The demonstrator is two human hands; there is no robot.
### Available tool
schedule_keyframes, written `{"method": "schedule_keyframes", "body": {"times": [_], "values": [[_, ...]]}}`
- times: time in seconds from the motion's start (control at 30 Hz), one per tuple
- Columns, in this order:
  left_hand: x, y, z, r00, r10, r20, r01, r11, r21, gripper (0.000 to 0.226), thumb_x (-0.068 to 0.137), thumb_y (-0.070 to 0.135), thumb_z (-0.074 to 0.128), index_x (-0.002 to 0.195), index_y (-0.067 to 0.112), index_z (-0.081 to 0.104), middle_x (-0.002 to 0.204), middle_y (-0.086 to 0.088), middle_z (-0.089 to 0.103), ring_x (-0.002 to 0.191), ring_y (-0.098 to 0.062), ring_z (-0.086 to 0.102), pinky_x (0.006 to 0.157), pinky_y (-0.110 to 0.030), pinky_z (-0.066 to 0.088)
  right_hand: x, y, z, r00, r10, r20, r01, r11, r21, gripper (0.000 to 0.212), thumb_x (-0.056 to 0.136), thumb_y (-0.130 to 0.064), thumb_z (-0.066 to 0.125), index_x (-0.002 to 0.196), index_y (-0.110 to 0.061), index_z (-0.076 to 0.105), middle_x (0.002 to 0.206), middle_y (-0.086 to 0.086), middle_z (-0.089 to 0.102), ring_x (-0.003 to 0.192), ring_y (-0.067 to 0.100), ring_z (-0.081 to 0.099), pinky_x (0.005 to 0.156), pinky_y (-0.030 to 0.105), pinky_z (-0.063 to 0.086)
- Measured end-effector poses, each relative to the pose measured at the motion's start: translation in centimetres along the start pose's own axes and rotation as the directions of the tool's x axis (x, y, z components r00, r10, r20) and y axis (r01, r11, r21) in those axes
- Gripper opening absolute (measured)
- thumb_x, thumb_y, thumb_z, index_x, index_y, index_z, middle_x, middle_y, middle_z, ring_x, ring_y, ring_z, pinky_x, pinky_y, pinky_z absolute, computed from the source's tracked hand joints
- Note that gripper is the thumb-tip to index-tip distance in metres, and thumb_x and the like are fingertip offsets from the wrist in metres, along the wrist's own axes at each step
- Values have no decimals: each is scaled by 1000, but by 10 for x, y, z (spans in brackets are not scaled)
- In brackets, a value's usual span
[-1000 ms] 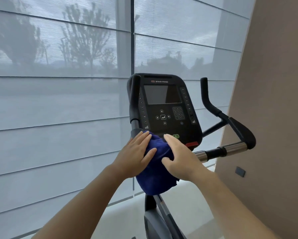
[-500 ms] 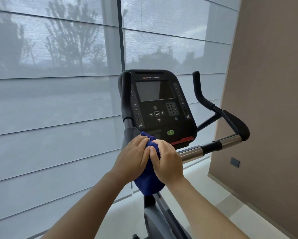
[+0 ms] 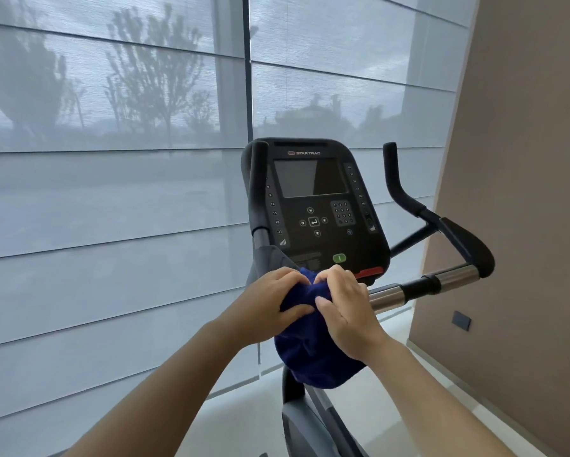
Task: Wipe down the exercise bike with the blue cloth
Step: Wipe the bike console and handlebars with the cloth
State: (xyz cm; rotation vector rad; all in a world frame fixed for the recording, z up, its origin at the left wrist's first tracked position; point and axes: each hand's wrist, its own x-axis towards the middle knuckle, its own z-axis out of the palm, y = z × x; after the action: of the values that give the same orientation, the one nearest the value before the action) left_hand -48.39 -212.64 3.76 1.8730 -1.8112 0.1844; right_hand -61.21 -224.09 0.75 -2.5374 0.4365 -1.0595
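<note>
window blinds (image 3: 112,199), beige wall (image 3: 524,192), wall socket (image 3: 461,320)

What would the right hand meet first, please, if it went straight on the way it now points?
Likely the blue cloth it grips; the right hand points up-left, and just beyond the cloth is the left hand. Depth is unclear.

The deep blue plush cloth (image 3: 313,357) is one plain colour, unpatterned. The black exercise-bike console (image 3: 359,239) carries white markings, a dull grey screen (image 3: 310,178), a green oval button (image 3: 339,258) and a red strip (image 3: 371,272) along its lower edge. The shiny silver handlebar tube (image 3: 385,296) ends in black grips (image 3: 475,249). The pale blue-grey window blinds (image 3: 112,199) show horizontal bands. The matte taupe wall (image 3: 524,159) bears a dark grey plate (image 3: 461,320).
</note>
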Motion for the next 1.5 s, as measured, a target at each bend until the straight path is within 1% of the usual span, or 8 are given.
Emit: {"method": "schedule_keyframes", "body": {"times": [0.17, 0.4, 0.63, 0.87, 0.97, 1.13, 1.27, 1.5], "values": [[31, -13, -21, 996, 93, -9, -93, 996, -4, 13, 85, 21, 60, 98, 23, 58, 94, 13, 54, 86, -6, 49, 73, -9, 36, 21, -6, -16, 982, 97, 162, -110, 991, 78, 35, 71, -25, 53, 102, -30, 38, 105, -9, 43, 99, 12, 44, 87, 32, 45], [70, -74, -68, 972, 107, -211, -90, 992, 90, 15, 86, 11, 55, 98, 19, 57, 105, 4, 58, 91, -8, 43, 76, -15, 33, 99, -16, 6, 997, 6, -75, 3, 991, 130, 48, 77, -22, 70, 118, -30, 47, 114, -12, 55, 103, 2, 52, 88, 20, 48], [103, -142, -98, 915, 133, -382, -73, 983, 168, 14, 88, 11, 53, 101, 14, 56, 107, 0, 56, 98, -16, 45, 79, -26, 41, 175, -21, 37, 985, -141, -95, 145, 989, 36, 55, 75, -13, 68, 125, -26, 49, 121, -12, 51, 109, 1, 50, 93, 18, 45], [156, -190, -125, 813, 136, -566, -58, 986, 153, 15, 89, 11, 53, 104, 11, 56, 113, -5, 54, 103, -23, 48, 77, -24, 38, 267, -23, 52, 865, -242, -440, 153, 961, -229, 44, 77, -4, 68, 118, -18, 55, 122, 0, 55, 112, 17, 50, 92, 24, 43], [183, -204, -128, 838, 145, -527, -120, 989, 81, 29, 89, 13, 54, 118, 16, 51, 126, -1, 48, 113, -21, 47, 88, -21, 35, 299, -13, 60, 808, -297, -509, 79, 910, -406, 37, 75, 1, 67, 108, -15, 62, 114, 5, 57, 102, 21, 52, 82, 31, 50], [194, -216, -97, 877, 47, -478, -135, 979, -151, 36, 94, 12, 45, 129, 19, 46, 138, 7, 41, 117, -11, 48, 87, -11, 33, 299, 5, 84, 805, -255, -535, 101, 949, -300, 33, 83, 5, 59, 112, -10, 65, 110, 3, 63, 100, 15, 58, 89, 24, 48], [193, -225, -89, 847, 113, -519, -212, 968, -135, 33, 94, 10, 45, 125, 19, 50, 131, 3, 47, 115, -12, 51, 87, -15, 38, 289, 4, 79, 839, -248, -484, 129, 955, -266, 35, 79, 9, 59, 108, -10, 66, 106, 1, 63, 97, 3, 55, 88, 8, 42], [169, -236, -76, 857, 215, -469, -268, 962, -50, 27, 91, 9, 49, 117, 13, 56, 117, -2, 54, 103, -16, 56, 81, -18, 44, 270, -3, 86, 899, -213, -382, 87, 943, -321, 41, 69, 11, 55, 100, -13, 66, 105, -2, 61, 97, 12, 57, 85, 17, 46]]}}
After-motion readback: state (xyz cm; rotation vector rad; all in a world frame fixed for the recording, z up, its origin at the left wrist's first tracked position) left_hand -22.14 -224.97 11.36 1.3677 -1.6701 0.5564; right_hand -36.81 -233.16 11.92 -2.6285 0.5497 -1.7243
